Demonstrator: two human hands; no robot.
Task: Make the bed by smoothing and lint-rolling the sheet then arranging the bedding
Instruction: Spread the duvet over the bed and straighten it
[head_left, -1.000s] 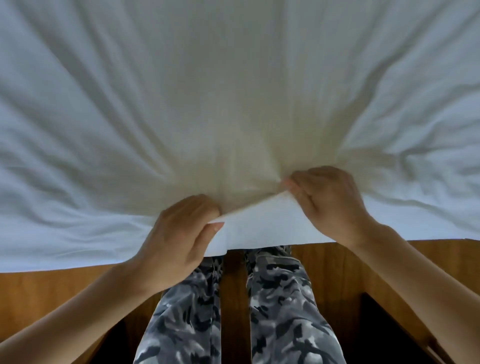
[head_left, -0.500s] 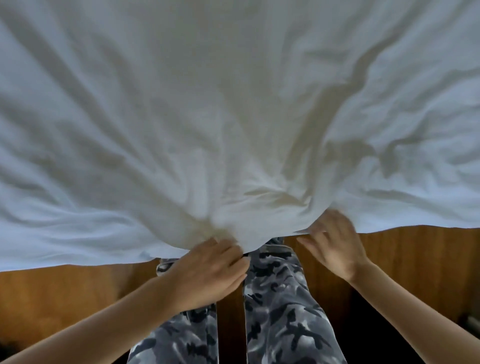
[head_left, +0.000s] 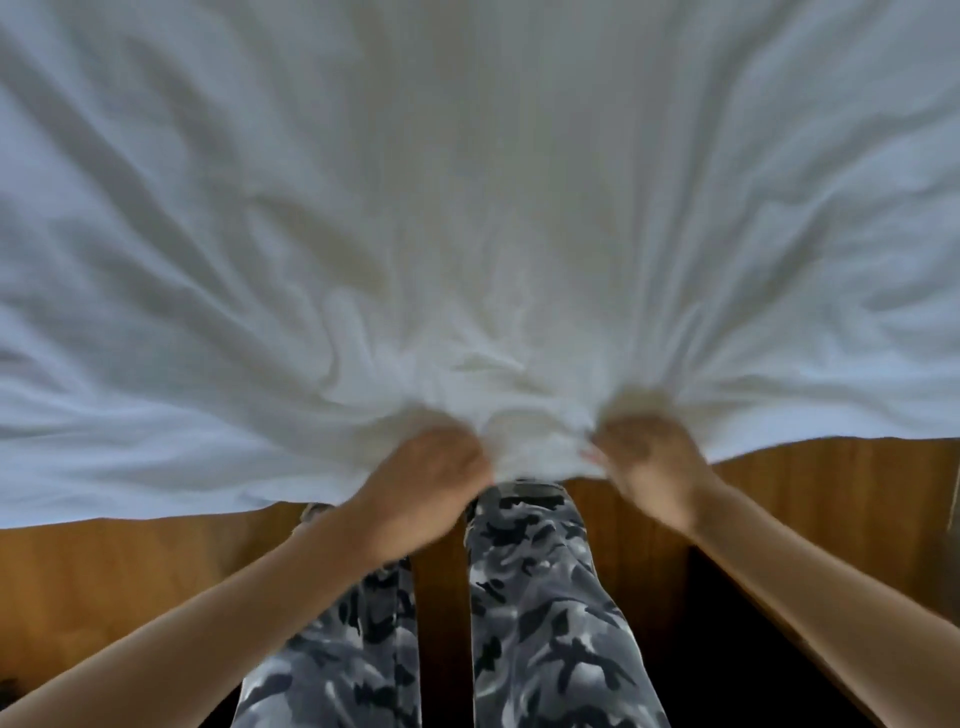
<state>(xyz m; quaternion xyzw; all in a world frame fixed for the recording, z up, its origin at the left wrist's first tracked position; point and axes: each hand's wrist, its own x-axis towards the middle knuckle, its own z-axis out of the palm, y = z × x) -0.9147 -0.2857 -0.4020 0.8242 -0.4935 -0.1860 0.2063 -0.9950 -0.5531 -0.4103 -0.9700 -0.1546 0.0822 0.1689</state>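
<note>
We see both hands smeared by motion blur at the lower middle of the frame. On the left hand (head_left: 423, 480) we cannot separate the fingers, whose tips vanish into the bunched near hem of the wrinkled white cotton sheet (head_left: 467, 208). The right hand (head_left: 652, 462) is blurred the same way, its fingertips buried in the folds. The sheet runs off the top, left and right edges, so we cannot tell its full extent. It hides the upper part of the brown wooden bed frame (head_left: 130, 561). The grey camouflage-print trousers (head_left: 530, 597) are cut off by the bottom edge and tucked under the hem above.
</note>
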